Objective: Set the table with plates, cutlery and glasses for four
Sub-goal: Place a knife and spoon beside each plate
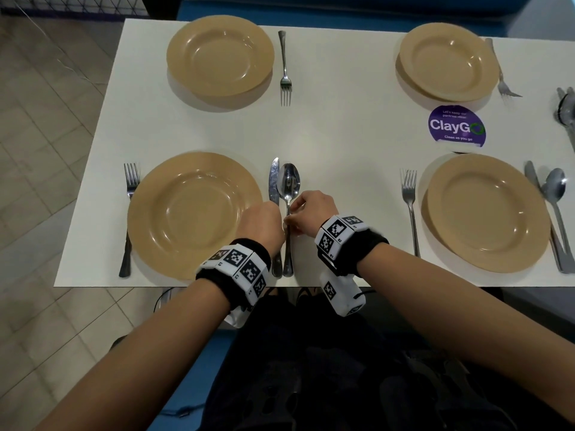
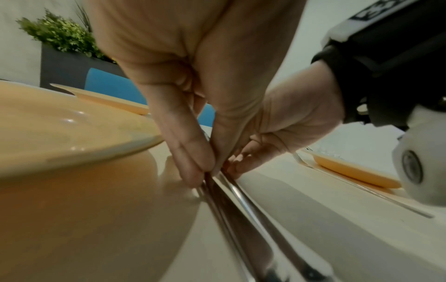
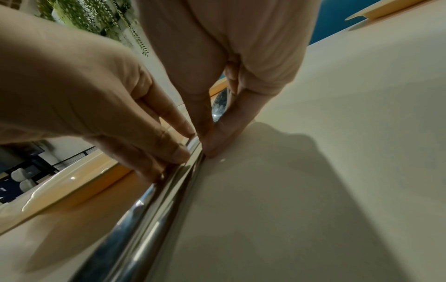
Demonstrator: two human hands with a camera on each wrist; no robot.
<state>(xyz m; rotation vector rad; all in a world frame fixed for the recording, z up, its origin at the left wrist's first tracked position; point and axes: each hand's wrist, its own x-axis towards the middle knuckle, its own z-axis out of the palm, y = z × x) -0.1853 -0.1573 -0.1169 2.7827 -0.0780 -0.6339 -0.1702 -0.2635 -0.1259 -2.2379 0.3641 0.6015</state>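
Observation:
On the white table, the near-left tan plate has a fork on its left. A knife and a spoon lie side by side on its right. My left hand pinches the knife handle between thumb and forefinger. My right hand pinches the spoon handle just beside it. Both pieces lie flat on the table with their handles almost touching. The spoon bowl shows between my right fingers.
Three more tan plates are laid: far left with a fork, far right with a fork, near right with fork, knife and spoon. Loose cutlery lies at the right edge beside a purple sticker.

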